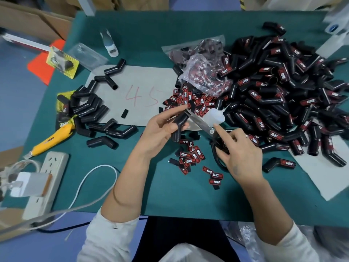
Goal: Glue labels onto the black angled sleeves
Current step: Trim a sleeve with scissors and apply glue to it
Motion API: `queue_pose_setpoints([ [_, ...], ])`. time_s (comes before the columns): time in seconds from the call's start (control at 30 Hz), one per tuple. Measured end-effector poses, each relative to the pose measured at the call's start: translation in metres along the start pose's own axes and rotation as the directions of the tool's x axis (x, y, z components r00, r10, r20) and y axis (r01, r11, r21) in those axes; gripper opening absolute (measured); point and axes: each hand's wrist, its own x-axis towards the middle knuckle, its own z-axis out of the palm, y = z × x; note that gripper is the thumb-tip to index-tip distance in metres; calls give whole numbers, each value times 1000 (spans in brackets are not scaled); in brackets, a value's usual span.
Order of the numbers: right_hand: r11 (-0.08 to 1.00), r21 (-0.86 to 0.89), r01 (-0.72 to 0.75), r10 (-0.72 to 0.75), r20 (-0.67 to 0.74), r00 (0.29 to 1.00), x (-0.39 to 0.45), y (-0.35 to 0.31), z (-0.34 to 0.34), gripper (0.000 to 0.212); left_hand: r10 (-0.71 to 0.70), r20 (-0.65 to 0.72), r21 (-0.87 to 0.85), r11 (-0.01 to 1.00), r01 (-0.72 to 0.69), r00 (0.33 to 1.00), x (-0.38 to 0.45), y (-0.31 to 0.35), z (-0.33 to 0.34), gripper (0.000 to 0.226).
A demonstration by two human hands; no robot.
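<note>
Head view: a desk (170, 195) covered in flat green felt. The left hand (160, 133) curls round one sleeve (179, 125), a smooth, glossy black tube bent at a shallow angle, held above the desk near its middle. The right hand (238, 154) grips the black looped handles of a pair of scissors (202, 123); its forefinger lies straight along the metal blades, whose tips reach the upper end of the held sleeve.

Labels (192, 156), small flat rectangles in red and black with white "TAPER" lettering, lie scattered just below the hands. A denser heap of them (190, 101) spills from a crinkled clear bag (200, 72) just behind the hands. A soft white squeeze bottle (215, 116) lies on its side behind the blades, partly hidden by them.

To the right, a large pile of labelled sleeves (283, 95) spreads over grey card. To the left, bare sleeves (88, 106) crowd the edge of a grey sheet (141, 87) marked "45" in red. A yellow knife (52, 140) and a white power strip (47, 178) with a cable lie at the left edge.
</note>
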Motion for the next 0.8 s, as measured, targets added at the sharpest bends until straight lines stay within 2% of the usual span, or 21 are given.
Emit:
queue_pose_setpoints([
  [0.17,1000,-23,21,-21,22,1000,0,2,0,62,-12,-24,19,1000,13,1000,0,2,-2,71],
  [0.33,999,-35,38,-37,44,998,0,5,-1,58,-17,-49,57,998,20,999,2,2,-2,69],
  [0.43,999,-27,40,-39,52,998,0,4,-2,57,-24,-58,64,998,28,998,2,1,-3,73],
  [0.67,998,-42,43,-41,48,998,-1,5,-3,57,-32,-60,65,997,36,998,3,2,-3,99],
  [0.8,997,-66,39,-36,44,998,0,5,-2,57,-11,-58,65,998,14,998,3,1,-3,100],
])
